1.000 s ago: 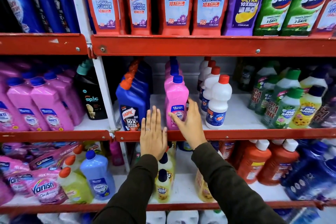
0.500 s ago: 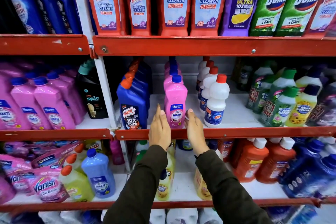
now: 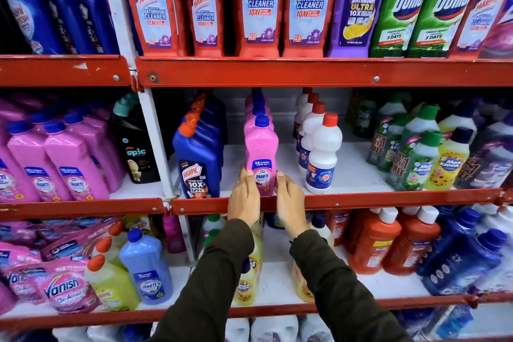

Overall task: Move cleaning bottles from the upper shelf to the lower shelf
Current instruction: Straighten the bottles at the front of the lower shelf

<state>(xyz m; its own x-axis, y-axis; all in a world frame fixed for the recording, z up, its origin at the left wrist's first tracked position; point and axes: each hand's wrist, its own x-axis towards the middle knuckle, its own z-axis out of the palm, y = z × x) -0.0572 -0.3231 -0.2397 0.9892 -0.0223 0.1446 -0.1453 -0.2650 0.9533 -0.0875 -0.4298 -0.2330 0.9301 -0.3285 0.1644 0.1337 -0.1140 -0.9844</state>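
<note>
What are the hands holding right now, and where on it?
Both hands, left hand and right hand, clasp the front pink Shakti bottle at its lower body, one on each side of the label. It stands upright on the shelf.

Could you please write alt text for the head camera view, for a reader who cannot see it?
Two hands, the left hand and the right hand, cup the base of a pink bottle at the front of a red-edged middle shelf. Blue bottles stand left of it, white bottles right, with more cleaners on the shelves above and below.
</note>
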